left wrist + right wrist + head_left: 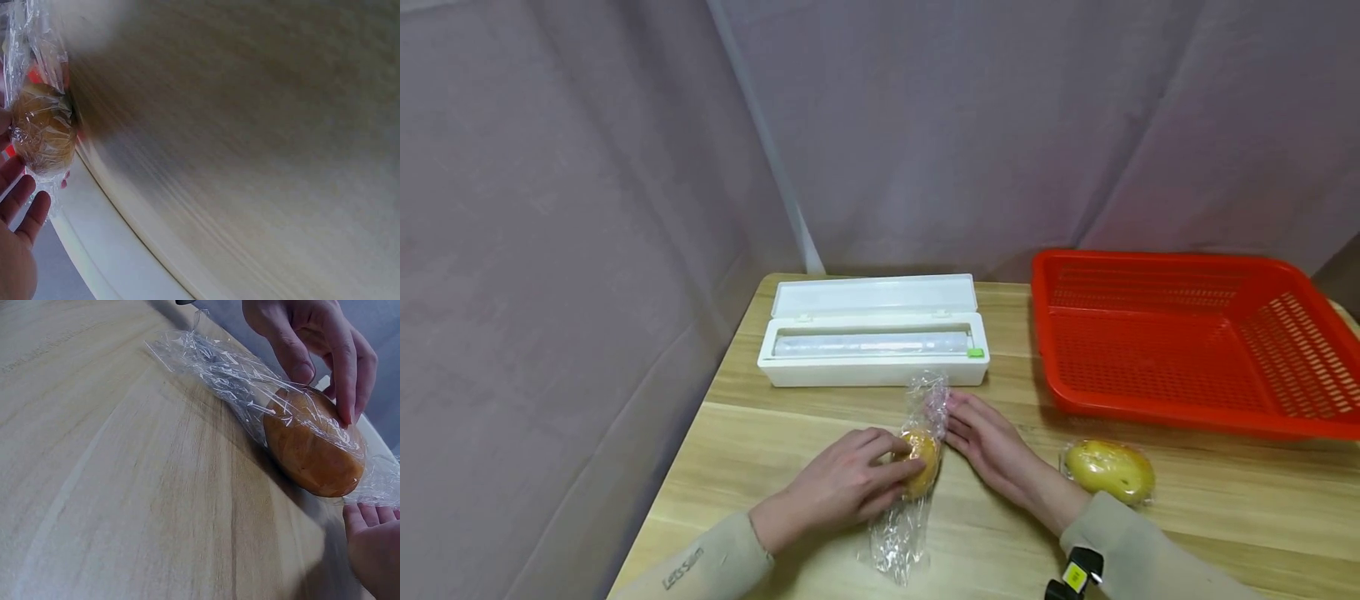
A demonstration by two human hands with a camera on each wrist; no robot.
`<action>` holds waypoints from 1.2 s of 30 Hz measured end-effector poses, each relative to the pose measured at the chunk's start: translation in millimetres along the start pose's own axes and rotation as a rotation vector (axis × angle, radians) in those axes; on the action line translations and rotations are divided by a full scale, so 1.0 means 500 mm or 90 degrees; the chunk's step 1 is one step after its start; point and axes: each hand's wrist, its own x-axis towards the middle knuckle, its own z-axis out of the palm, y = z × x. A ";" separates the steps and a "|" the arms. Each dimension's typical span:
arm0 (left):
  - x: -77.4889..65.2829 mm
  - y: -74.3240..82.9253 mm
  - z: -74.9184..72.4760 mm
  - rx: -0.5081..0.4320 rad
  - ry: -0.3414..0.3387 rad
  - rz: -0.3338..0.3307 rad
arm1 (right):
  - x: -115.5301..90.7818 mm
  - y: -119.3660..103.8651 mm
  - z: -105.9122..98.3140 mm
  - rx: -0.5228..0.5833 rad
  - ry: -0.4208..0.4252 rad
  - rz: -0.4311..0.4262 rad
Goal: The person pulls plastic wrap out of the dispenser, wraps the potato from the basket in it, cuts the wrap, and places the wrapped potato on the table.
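An orange-yellow mango [922, 463] lies on the table, loosely wrapped in clear cling film [234, 378] whose loose ends stick out on both sides. My left hand [857, 473] holds this mango, thumb and fingertips resting on its wrapped surface, as the right wrist view shows. At the film's far end is my right hand [988, 442], its fingers fairly straight and touching the film. Another yellow mango [1108, 471], wrapped in film, lies beside my right forearm. Behind the hands stands a white cling film box [872, 372], lid raised, with a film roll [872, 344] inside.
A red plastic basket [1052, 367] stands at the right, behind the second mango. A green slider [975, 353] sits at the box's right front corner. Grey curtains [925, 150] hang behind and to the left of the wooden table [722, 467].
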 end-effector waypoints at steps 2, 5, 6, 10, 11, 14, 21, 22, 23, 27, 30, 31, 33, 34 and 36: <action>-0.002 -0.001 0.002 0.004 0.007 0.003 | -0.001 -0.002 0.002 -0.001 0.003 0.001; -0.004 -0.002 0.006 0.011 0.017 0.004 | -0.001 -0.004 0.006 -0.013 0.001 0.001; -0.005 -0.003 0.007 0.011 0.019 0.004 | -0.002 -0.005 0.007 -0.018 -0.001 0.000; -0.010 -0.002 0.007 0.005 0.015 -0.009 | -0.003 -0.004 0.016 -0.057 -0.024 -0.013; -0.010 -0.002 0.006 0.003 0.012 -0.013 | -0.003 -0.004 0.017 -0.074 -0.026 -0.017; -0.011 -0.001 0.003 -0.010 0.011 -0.027 | -0.007 -0.001 0.017 -0.163 -0.027 -0.040; -0.018 -0.005 0.011 0.014 0.087 -0.005 | -0.015 0.008 0.005 -0.344 -0.083 -0.150; -0.019 -0.006 0.013 0.020 0.097 0.000 | -0.016 0.009 0.004 -0.347 -0.095 -0.161; -0.020 -0.006 0.015 0.026 0.107 0.004 | -0.017 0.010 0.004 -0.352 -0.108 -0.173; -0.021 -0.005 0.019 0.031 0.127 0.003 | -0.025 0.012 0.002 -0.445 -0.111 -0.229; -0.021 0.000 0.018 0.007 0.125 -0.027 | -0.033 0.014 0.002 -0.538 -0.105 -0.275; -0.022 0.002 0.017 -0.006 0.124 -0.042 | -0.036 0.015 0.001 -0.567 -0.105 -0.289; -0.023 0.006 0.015 -0.032 0.121 -0.071 | -0.041 0.016 0.000 -0.608 -0.117 -0.308; -0.024 0.008 0.014 -0.047 0.121 -0.086 | -0.043 0.017 -0.001 -0.628 -0.125 -0.318; -0.026 0.010 0.014 -0.065 0.126 -0.107 | -0.048 0.019 -0.003 -0.670 -0.141 -0.334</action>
